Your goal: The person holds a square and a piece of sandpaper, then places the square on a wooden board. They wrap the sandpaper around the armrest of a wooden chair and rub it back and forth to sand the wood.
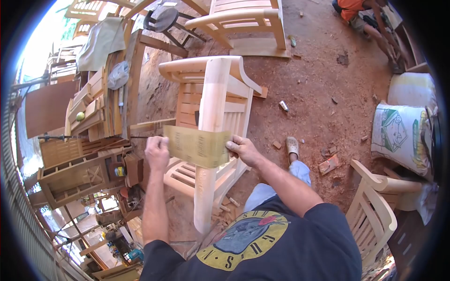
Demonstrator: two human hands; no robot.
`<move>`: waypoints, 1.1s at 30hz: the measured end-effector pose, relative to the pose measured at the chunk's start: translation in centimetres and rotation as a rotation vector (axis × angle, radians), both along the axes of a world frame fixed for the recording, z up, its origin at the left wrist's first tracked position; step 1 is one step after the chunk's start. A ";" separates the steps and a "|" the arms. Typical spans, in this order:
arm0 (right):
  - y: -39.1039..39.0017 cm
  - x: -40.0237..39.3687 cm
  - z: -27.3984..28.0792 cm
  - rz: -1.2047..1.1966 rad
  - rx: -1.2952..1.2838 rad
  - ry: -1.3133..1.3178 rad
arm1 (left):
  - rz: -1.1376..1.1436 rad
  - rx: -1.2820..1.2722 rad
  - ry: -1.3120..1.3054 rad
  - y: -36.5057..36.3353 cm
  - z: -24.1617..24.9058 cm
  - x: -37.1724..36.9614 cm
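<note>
A sheet of sandpaper [187, 144], tan with rows of print on the side facing me, is draped across the rounded armrest [213, 100] of a pale, unfinished wooden chair [239, 110]. At its left end, my left hand [158, 152] is closed on the edge. My right hand [244, 151] pinches the opposite edge between thumb and fingers. The sheet curves over the wood, hiding that stretch of the armrest. Behind it are the chair's slats [189, 103]. The gritty face is turned away from view.
Another pale chair [248, 21] and a dark stool [165, 21] stand beyond. Stacked boards [89, 110] and a cabinet frame [75, 175] line the left. Filled sacks [403, 136] and a slatted chair [372, 210] are at right. A person in orange [354, 9] crouches at upper right.
</note>
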State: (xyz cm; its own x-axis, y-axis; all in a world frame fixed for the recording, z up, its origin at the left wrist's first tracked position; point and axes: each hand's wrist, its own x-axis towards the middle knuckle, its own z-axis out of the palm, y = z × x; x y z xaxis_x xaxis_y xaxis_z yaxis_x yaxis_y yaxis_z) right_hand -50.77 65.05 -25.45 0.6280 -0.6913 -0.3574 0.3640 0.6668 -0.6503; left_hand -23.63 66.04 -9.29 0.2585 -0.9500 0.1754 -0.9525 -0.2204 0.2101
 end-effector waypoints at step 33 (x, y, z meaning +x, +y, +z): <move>-3.2 -0.6 1.0 -0.041 0.059 0.029 | -0.056 -0.069 -0.047 -2.9 0.8 -0.6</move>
State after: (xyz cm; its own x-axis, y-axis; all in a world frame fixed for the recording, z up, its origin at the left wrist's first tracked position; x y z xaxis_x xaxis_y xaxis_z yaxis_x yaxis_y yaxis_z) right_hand -51.37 61.82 -24.41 0.5887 -0.6930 -0.4160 0.3733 0.6896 -0.6205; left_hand -24.24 63.18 -8.47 0.1955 -0.9479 0.2513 -0.9721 -0.1534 0.1776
